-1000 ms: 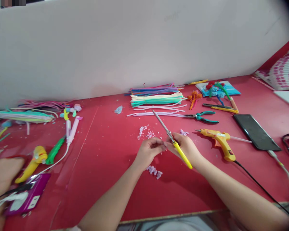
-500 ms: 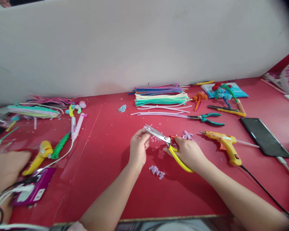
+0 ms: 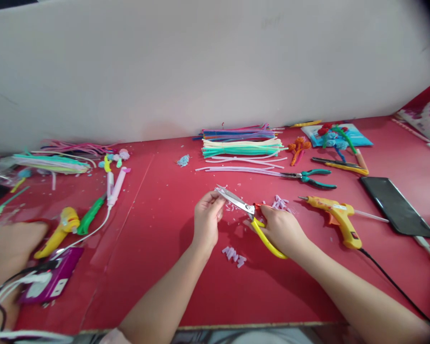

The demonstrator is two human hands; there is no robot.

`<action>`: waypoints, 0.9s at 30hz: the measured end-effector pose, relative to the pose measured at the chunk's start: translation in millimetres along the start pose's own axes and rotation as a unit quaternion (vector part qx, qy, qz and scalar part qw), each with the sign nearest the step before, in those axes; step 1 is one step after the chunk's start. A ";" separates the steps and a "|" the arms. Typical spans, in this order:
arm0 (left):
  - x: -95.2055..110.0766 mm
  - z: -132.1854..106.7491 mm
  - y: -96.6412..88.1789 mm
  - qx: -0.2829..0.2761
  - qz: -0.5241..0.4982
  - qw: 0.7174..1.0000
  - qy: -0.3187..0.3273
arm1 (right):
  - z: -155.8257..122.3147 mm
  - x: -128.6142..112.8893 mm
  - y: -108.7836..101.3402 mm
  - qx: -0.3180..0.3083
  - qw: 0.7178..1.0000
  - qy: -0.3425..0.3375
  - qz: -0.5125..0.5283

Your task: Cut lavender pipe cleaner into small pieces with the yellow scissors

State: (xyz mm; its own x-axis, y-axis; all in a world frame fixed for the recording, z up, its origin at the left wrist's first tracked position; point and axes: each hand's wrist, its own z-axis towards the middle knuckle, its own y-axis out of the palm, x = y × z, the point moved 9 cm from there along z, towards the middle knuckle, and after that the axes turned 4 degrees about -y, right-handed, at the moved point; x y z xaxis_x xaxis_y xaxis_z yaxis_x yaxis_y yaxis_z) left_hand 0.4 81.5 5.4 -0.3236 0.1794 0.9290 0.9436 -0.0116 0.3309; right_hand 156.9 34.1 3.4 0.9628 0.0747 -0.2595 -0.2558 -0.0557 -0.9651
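In the head view my right hand [image 3: 284, 229] grips scissors [image 3: 268, 241] with yellow and red handles, their blades pointing left and away from me. My left hand [image 3: 207, 215] is closed in a pinch at the blade tips. Between its fingertips is a short bit of lilac pipe cleaner [image 3: 219, 190], mostly hidden by fingers and blades. Fine lilac clippings [image 3: 232, 206] lie under the blades. Nearer me is a small group of cut lilac pieces [image 3: 233, 256]. More lilac pieces [image 3: 280, 202] lie just beyond my right hand.
Behind my hands lie lilac pipe cleaners [image 3: 236, 169], teal pliers [image 3: 311, 177] and bundled pipe cleaners [image 3: 241, 147]. To the right are a yellow glue gun [image 3: 338, 215] and a phone [image 3: 397, 205]. Another person's arm [image 3: 12, 248] rests at left near a purple power box [image 3: 53, 279].
Both hands keep nearly the same pose at the scissors. The whole view has shifted slightly.
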 end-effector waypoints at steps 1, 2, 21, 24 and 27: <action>0.1 -0.1 0.2 -0.001 0.002 1.000 0.000 | -0.1 0.4 0.2 0.000 1.000 -0.001 -0.002; 0.1 -0.1 0.1 -0.001 0.004 1.000 -0.001 | -0.1 0.7 0.4 0.000 1.000 -0.002 -0.004; 1.9 -0.1 1.4 -0.013 0.000 1.000 0.012 | -0.1 1.4 0.0 -0.006 1.000 -0.001 0.015; 2.4 -0.3 1.4 -0.014 0.003 1.000 0.017 | -0.3 1.3 0.3 -0.006 1.000 -0.004 0.015; 3.2 -0.3 1.2 -0.015 0.001 1.000 0.020 | -0.4 1.5 -0.4 -0.006 1.000 -0.002 0.008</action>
State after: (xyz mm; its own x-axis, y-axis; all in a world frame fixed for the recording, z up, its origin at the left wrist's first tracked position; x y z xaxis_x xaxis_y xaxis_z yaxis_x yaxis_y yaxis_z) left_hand 0.5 81.7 8.8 -0.3248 0.1405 0.9353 0.9419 -0.0410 0.3333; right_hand 158.5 33.8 3.4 0.9584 0.0778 -0.2745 -0.2695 -0.0697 -0.9605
